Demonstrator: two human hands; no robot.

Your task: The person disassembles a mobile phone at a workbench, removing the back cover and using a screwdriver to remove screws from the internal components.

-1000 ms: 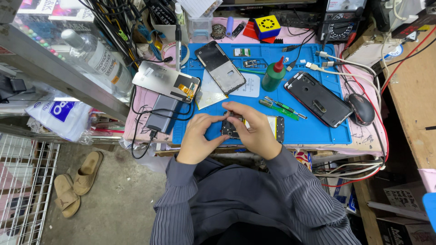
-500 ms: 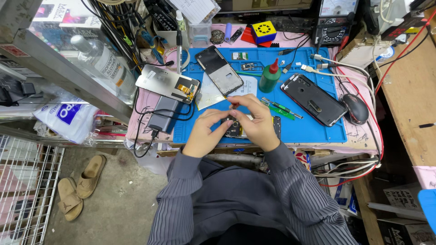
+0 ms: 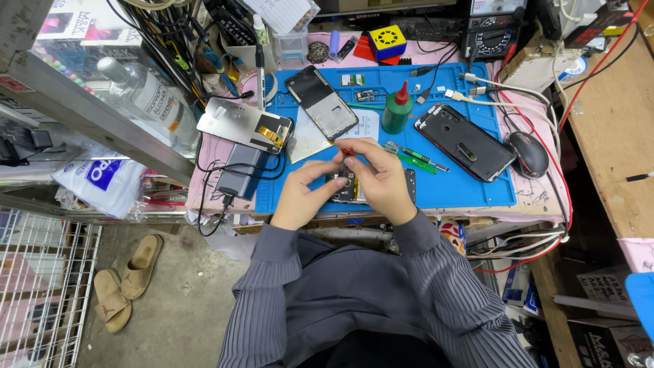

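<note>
An opened phone (image 3: 349,188) with its circuit board showing lies on the blue work mat (image 3: 449,191), near the front edge. My left hand (image 3: 303,194) rests against the phone's left side and steadies it. My right hand (image 3: 379,178) is closed around a small red-handled screwdriver (image 3: 347,152), held upright over the board. Both hands hide much of the phone.
On the mat lie a phone frame (image 3: 321,102), a black phone back (image 3: 464,142), a green bottle with a red cap (image 3: 396,110) and green tools (image 3: 414,157). A display panel (image 3: 244,125), power bank (image 3: 240,170), mouse (image 3: 529,154), cables and a clear bottle (image 3: 146,95) surround it.
My hands stay on the opened phone. The right hand has shifted slightly and the screwdriver's red top now shows above my fingers.
</note>
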